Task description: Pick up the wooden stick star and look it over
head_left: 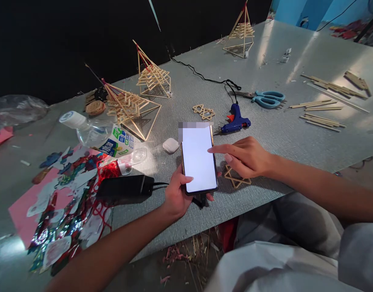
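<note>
"What sits closest?"

"Light grey clothing (274, 263), at the lower right of the frame. Just beyond it, the left hand (177, 194) holds a black-edged smartphone with a glowing white screen (197, 162), thumb over its lower left corner, at the centre of the frame."

"And the right hand (249, 156)?"

"Its index finger points at the phone's right edge, the other fingers loosely bent. Below them lies a small star of pale wooden sticks (236, 179); I can't tell whether they touch it."

"What else is on the grey worktop (274, 129)?"

"Left of the phone, a black oblong box (122, 188) with a cable running towards the left hand. A little farther, a rounded white case (170, 145) and, left of it, a clear plastic bottle with a white cap (113, 140), on its side."

"Farther still?"

"Right of centre, a blue glue gun (235, 121), then blue-handled scissors (267, 99). Pyramids of wooden sticks stand at the upper left, and a last wooden pyramid (244, 30) at the top, right of centre."
</note>
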`<state>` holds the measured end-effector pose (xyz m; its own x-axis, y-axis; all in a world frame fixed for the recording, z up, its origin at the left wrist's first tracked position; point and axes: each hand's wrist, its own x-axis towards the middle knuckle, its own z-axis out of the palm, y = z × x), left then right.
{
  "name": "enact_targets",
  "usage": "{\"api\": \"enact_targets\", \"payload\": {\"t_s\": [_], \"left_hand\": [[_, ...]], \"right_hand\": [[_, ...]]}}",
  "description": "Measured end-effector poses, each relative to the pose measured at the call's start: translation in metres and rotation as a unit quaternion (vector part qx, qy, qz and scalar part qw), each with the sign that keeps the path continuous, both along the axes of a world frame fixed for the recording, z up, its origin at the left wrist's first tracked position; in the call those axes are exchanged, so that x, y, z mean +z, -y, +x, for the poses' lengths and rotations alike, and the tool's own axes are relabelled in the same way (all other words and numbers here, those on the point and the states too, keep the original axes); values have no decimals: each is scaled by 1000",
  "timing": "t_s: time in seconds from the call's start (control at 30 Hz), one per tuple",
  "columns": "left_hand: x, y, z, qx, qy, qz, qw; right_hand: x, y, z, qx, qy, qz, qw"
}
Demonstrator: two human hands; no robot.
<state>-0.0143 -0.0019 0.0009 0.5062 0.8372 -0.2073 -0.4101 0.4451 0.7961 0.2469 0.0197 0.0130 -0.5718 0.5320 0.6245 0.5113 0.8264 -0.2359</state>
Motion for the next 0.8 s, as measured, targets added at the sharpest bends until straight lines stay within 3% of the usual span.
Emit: {"api": "enact_targets", "payload": {"t_s": [0.8], "left_hand": [[-1, 0, 1, 10, -7, -4, 1000]], "right_hand": [[2, 0, -1, 18, -25, 28, 999]]}}
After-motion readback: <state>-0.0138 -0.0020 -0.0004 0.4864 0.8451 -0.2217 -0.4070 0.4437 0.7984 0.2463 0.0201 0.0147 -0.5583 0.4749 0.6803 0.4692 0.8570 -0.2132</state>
